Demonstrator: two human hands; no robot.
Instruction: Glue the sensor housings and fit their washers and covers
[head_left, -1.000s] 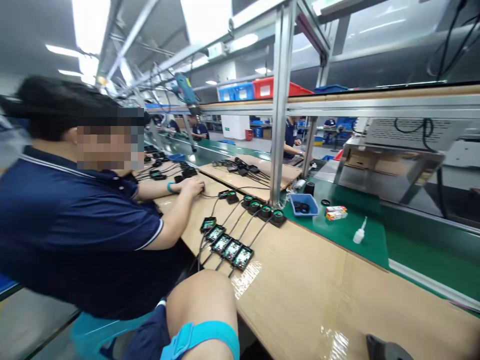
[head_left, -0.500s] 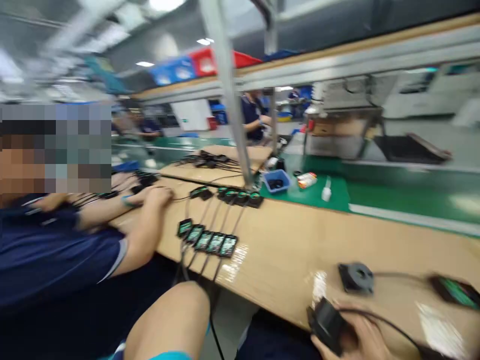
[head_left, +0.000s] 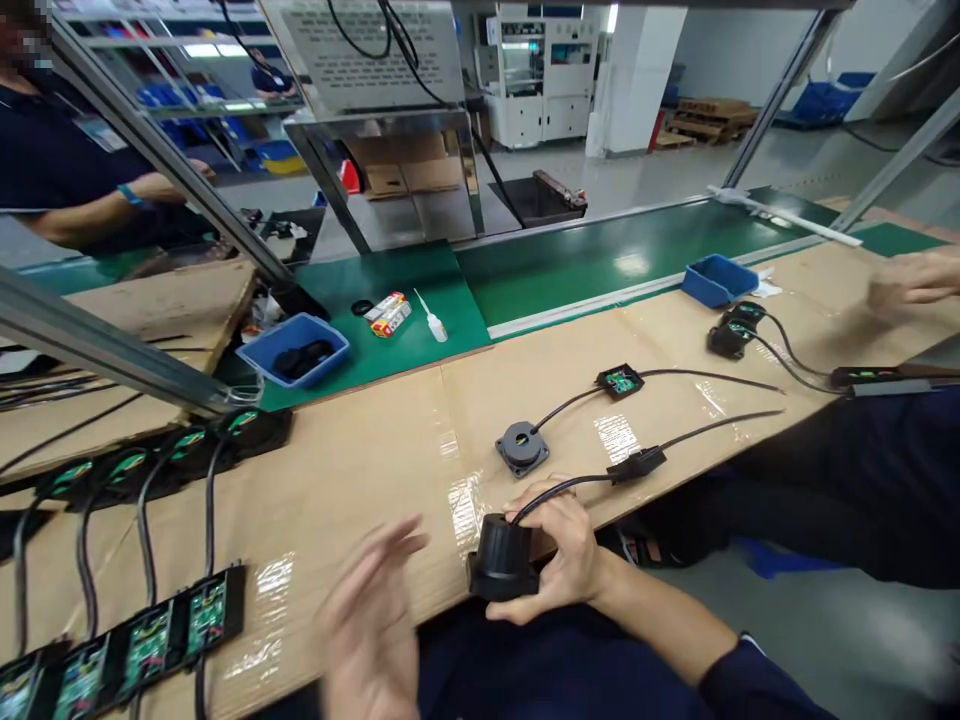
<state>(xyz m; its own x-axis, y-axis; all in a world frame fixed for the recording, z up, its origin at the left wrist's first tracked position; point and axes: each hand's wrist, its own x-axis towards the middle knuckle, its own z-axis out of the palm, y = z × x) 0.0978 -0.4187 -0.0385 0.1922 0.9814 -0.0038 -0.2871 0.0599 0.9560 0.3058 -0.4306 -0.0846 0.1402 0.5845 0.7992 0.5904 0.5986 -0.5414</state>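
Note:
My right hand (head_left: 562, 550) grips a black conical housing (head_left: 504, 560) at the table's front edge, thumb below and fingers behind it. A black cable runs from the housing to a small black box (head_left: 636, 465). To its left, my left hand (head_left: 375, 620) is raised with fingers spread, slightly blurred, holding nothing. Beyond the housing lies a round grey part on a square base (head_left: 523, 447), wired to a small box with a green circuit board (head_left: 621, 381).
At left, several open boxes with green boards (head_left: 206, 615) are cabled to round black parts (head_left: 247, 430). Blue bins (head_left: 294, 350) (head_left: 718, 280) stand near the green mat (head_left: 375, 365). Another person's hand (head_left: 915, 280) is at right. A metal post (head_left: 172, 170) rises at left.
The view has swung right and down. My left hand has come into view, raised and spread. The black housing is still in my right hand.

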